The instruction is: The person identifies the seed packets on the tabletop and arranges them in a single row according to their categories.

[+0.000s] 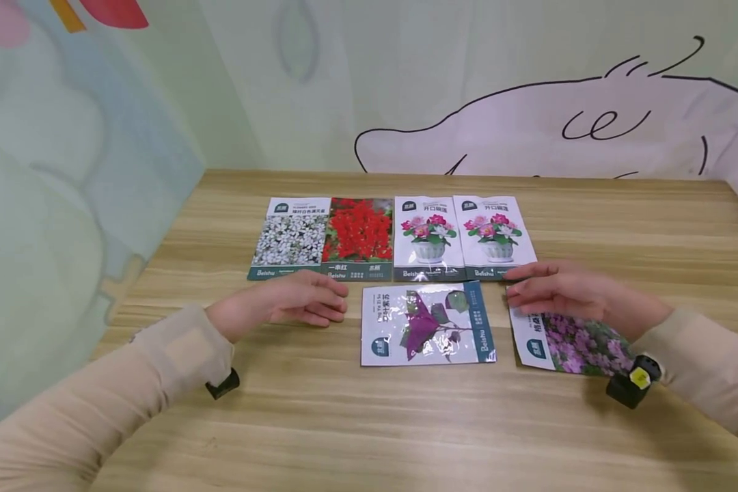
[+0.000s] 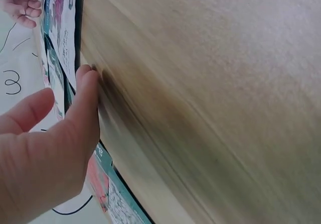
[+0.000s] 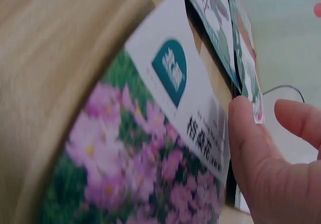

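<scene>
Pale wall (image 1: 240, 82) with a black cartoon outline on it, and the far edge of a light wood-grain table (image 1: 344, 424) running along its foot. Main thing here is the flat, thin seed packet with pink-purple flowers (image 1: 568, 345), lying sideways over toward the table's right edge. Right hand (image 1: 566, 294) reaches across it, fingers (image 3: 242, 128) mostly straight at the packet's far-left corner, thumb apart in the wrist view. So no pinch that I can make out, more of a touch, though some fingertips are hidden.

Just left of that, with a strip of bare wood between, is the glossy packet with a big purple leaf (image 1: 427, 324), also sideways, no hand on it. Left hand (image 1: 289, 301) is past its end, toward the table's left edge, fingers loose and not holding anything.

Further out, nearer the far edge, four packets make a row with their print right way up. From the left: the packet of tiny white blossoms (image 1: 292, 236), the bright red flower packet (image 1: 359, 236), then two matching white packets with potted pink lotus (image 1: 429, 236) (image 1: 495, 236).

My read: the step in hand is setting the pink-purple one into a nearer row. I'd guess the next move calls for squaring its skewed edge, gently, without bumping the lotus corner right beside those fingers.
</scene>
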Tool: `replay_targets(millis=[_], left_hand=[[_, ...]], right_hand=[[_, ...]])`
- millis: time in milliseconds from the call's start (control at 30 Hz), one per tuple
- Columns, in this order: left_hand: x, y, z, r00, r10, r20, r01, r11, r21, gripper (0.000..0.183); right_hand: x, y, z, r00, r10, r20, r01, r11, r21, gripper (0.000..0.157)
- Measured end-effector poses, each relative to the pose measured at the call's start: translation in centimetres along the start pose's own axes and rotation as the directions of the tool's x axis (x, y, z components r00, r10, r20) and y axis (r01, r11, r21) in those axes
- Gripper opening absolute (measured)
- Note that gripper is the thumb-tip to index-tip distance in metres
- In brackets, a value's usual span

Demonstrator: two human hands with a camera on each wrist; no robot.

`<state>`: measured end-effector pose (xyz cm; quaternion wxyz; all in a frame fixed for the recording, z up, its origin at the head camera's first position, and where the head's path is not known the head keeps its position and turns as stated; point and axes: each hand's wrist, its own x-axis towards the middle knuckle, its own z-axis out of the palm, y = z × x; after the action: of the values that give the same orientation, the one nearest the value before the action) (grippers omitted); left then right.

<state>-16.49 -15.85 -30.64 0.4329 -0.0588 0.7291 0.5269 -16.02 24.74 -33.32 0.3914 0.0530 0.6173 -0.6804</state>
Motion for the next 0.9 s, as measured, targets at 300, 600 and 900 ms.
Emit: replay_targets(millis=[300,600,900], left_hand=[[0.1,0.1,0.8,1.000,-0.003,0.004,0.003,0.999,-0.041,0.045],[0.5,-0.1,2.0,0.999,-0.030,0.015,0.030,0.999,-0.028,0.045],[0.8,-0.2,2.8,0.999,0.032,-0.036,-0.033,0.998,-0.050,0.026]], right_hand=[[0.6,0.2,2.1,0.999,0.020,0.041,-0.022,0.999,0.049,0.038],[0.9,0.3,3.7,0.997,0.059,0.051,-0.060,0.998,0.033,0.060],[1.2,0.4,4.6,0.995,0.092,0.047,-0.096,0.991,0.092,0.024]])
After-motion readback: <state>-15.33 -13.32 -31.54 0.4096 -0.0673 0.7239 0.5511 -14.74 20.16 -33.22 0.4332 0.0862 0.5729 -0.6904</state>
